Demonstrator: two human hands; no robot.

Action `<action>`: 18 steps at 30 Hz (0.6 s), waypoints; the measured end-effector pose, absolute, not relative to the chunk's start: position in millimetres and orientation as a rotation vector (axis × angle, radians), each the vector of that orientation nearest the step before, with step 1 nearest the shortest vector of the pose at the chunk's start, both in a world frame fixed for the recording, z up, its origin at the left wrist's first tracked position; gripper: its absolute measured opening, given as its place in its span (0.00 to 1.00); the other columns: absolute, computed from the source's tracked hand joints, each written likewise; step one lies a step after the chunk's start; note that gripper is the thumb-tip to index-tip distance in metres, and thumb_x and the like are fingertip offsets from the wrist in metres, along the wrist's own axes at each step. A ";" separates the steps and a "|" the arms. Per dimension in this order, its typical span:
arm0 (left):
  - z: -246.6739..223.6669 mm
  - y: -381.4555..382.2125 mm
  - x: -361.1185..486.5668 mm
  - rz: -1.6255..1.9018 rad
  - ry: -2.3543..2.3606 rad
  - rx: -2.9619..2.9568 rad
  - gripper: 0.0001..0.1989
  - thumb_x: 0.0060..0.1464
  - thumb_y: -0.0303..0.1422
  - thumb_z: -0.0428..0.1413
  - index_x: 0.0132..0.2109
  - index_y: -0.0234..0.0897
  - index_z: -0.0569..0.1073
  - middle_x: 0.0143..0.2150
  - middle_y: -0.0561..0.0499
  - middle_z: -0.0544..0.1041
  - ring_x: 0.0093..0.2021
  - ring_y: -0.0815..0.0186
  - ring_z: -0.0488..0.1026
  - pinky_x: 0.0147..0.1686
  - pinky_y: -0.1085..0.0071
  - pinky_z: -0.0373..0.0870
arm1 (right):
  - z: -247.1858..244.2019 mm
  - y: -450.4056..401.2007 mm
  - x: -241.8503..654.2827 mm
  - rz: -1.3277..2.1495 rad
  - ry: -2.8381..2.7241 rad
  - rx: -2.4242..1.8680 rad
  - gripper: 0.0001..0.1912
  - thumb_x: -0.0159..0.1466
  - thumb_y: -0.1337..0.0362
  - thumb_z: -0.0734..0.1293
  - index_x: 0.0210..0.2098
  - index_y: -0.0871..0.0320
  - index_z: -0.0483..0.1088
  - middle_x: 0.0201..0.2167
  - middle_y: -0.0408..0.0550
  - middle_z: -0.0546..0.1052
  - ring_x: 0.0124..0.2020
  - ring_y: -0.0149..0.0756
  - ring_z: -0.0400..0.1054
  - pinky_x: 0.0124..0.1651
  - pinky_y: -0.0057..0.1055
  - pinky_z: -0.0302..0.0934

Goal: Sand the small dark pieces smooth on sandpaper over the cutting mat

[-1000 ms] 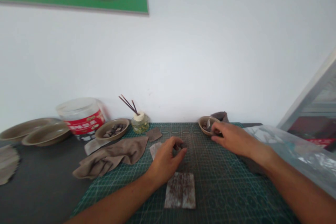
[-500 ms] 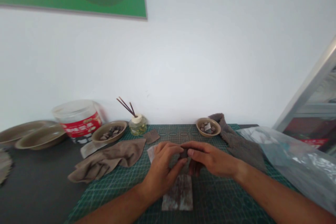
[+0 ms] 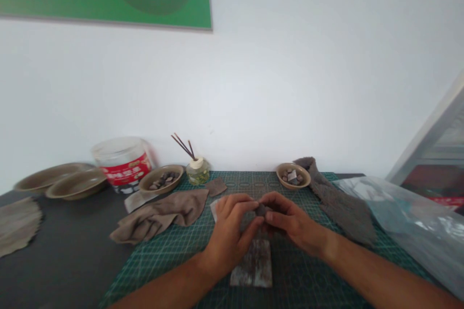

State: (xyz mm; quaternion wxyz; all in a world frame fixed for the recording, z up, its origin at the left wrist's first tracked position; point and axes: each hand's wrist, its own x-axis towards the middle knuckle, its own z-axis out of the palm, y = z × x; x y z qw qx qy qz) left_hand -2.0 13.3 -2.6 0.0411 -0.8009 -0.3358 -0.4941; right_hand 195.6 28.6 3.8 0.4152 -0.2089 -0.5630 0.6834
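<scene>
Between the fingertips of both hands is a small dark grey stone, partly covered by the fingers. My left hand pinches it from the left with thumb and forefinger. From the right, my right hand grips the same stone with thumb and fingers. Below them lies a flat, worn rectangular board with pale, scuffed patches, on the green cutting mat. Behind my left hand a white piece shows in part.
Bowls of small stones stand at the left and right. Brown cloth, a reed diffuser, a red-labelled tub and brown dishes lie leftward. A grey towel and clear plastic bag lie rightward.
The camera view has turned slightly left, so everything sits further right in the picture. The fingers of my right hand have shifted around the stone, which shows a little more.
</scene>
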 end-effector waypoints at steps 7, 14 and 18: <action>-0.5 15.4 -1.4 -1.483 -0.935 -2.433 0.07 0.65 0.31 0.55 0.49 0.42 0.73 0.46 0.50 0.78 0.47 0.61 0.70 0.46 0.62 0.60 | -5.6 25.0 197.2 1.814 -1.270 -0.493 0.12 0.64 0.63 0.72 0.45 0.54 0.69 0.35 0.41 0.75 0.33 0.30 0.72 0.38 0.27 0.64; 2.8 15.4 -0.8 -1.457 -0.840 -2.432 0.05 0.65 0.30 0.55 0.44 0.44 0.76 0.43 0.54 0.81 0.44 0.64 0.71 0.44 0.64 0.59 | -12.1 28.0 199.9 1.974 -1.140 -0.442 0.13 0.63 0.63 0.74 0.46 0.53 0.71 0.36 0.41 0.77 0.33 0.30 0.75 0.38 0.26 0.66; 1.6 15.5 -1.0 -1.440 -0.829 -2.452 0.05 0.64 0.30 0.56 0.40 0.43 0.75 0.42 0.55 0.81 0.43 0.64 0.72 0.43 0.64 0.59 | -13.9 28.9 201.5 2.011 -1.119 -0.431 0.13 0.64 0.62 0.73 0.47 0.54 0.71 0.36 0.42 0.78 0.33 0.30 0.76 0.38 0.25 0.68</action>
